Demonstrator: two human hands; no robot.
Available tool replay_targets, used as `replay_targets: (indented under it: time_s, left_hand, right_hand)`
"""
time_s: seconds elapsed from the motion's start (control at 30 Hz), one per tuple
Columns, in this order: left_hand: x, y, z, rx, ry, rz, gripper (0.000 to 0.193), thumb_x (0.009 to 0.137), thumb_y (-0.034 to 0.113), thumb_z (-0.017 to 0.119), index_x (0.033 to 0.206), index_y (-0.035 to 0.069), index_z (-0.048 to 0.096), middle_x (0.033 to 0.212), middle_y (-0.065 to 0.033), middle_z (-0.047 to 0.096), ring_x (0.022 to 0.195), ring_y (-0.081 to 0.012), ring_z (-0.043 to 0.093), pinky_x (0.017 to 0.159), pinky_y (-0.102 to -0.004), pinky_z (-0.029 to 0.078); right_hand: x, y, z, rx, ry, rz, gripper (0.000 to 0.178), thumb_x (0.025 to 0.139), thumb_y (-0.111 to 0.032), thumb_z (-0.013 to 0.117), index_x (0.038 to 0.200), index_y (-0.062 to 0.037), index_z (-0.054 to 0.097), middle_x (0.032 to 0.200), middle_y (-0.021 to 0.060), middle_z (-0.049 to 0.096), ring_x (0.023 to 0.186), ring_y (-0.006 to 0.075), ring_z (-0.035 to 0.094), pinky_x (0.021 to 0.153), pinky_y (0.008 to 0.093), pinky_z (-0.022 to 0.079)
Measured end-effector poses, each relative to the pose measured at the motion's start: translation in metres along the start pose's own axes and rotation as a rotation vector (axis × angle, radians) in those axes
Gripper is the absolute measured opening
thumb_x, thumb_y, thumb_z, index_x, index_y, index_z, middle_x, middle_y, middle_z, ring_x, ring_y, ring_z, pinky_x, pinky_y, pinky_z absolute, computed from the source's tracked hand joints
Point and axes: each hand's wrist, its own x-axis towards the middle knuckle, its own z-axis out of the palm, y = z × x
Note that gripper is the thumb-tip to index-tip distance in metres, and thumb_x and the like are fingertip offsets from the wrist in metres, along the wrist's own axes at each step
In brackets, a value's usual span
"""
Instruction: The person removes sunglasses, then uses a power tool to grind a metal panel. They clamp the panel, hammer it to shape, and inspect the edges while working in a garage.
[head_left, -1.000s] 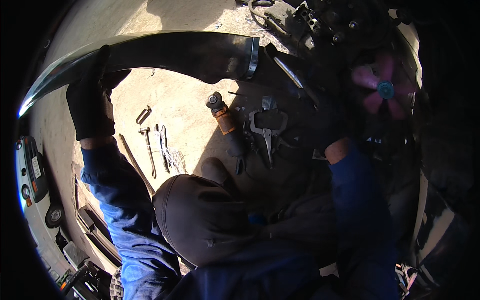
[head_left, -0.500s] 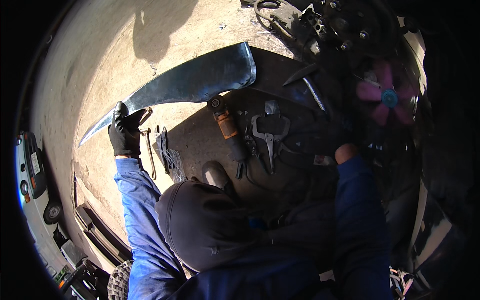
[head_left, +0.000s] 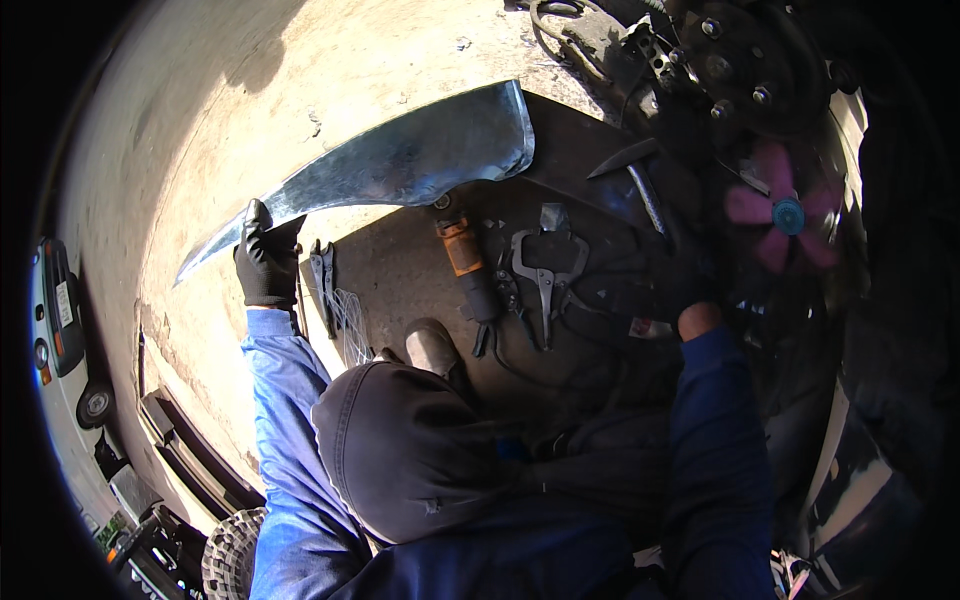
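Note:
My left hand (head_left: 268,262), in a black glove, is closed on the narrow end of a long, curved piece of sheet metal (head_left: 420,150). Its thumb lies on top of the metal. The sheet's broad end reaches right, over the head of an angle grinder (head_left: 462,250) with an orange body. My right hand (head_left: 688,268), gloved and in deep shadow, is closed round the handle of a hammer (head_left: 647,197). The hammer's long, pointed head lies right of the sheet's broad end, apart from it. Dark shade hides most of the right fingers.
Clamp locking pliers (head_left: 545,280) lie on the ground between my arms, and other pliers (head_left: 323,285) with thin wire beside my left wrist. A wheel hub (head_left: 720,68) and a pink fan (head_left: 788,215) stand at right. A white car (head_left: 70,400) is far left.
My left hand and the sheet metal have shifted slightly right, and the sheet covers more of the grinder's head. The hammer has moved slightly right and toward me. The whole view has shifted a little.

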Motion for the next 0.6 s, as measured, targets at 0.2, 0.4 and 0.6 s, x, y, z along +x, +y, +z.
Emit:
replay_targets:
  time_s: [0.2, 0.4, 0.6]
  left_hand:
    - [0.006, 0.005, 0.003, -0.274, -0.061, -0.229, 0.030, 0.100, 0.005, 0.066, 0.128, -0.005, 0.064, 0.113, -0.0164, 0.077, 0.099, -0.0215, 0.074, 0.086, -0.0327, 0.058]
    - [0.042, 0.018, 0.009, 0.578, -0.124, 0.250, 0.035, 0.098, 0.005, 0.071, 0.130, -0.007, 0.062, 0.107, -0.0182, 0.078, 0.101, -0.0194, 0.074, 0.087, -0.0330, 0.060]
    - [0.105, 0.081, 0.027, 1.084, -0.216, 0.662, 0.046, 0.092, 0.012, 0.077, 0.133, -0.005, 0.064, 0.128, -0.0238, 0.069, 0.116, -0.0333, 0.070, 0.099, -0.0380, 0.058]
  right_hand:
    - [0.001, -0.004, -0.007, 0.017, -0.085, 0.028, 0.053, 0.095, -0.028, 0.068, 0.144, -0.0113, 0.060, 0.131, 0.0247, 0.066, 0.122, 0.0415, 0.063, 0.101, 0.0480, 0.051]
    - [0.012, -0.030, -0.056, 0.520, -0.474, 0.162, 0.036, 0.098, -0.025, 0.066, 0.127, -0.0042, 0.065, 0.097, 0.0099, 0.072, 0.087, 0.0254, 0.070, 0.077, 0.0379, 0.056]
    - [0.004, -0.073, -0.076, 0.681, -0.380, 0.223, 0.033, 0.102, -0.020, 0.064, 0.129, -0.0003, 0.064, 0.101, 0.0074, 0.070, 0.090, 0.0174, 0.068, 0.079, 0.0346, 0.055]
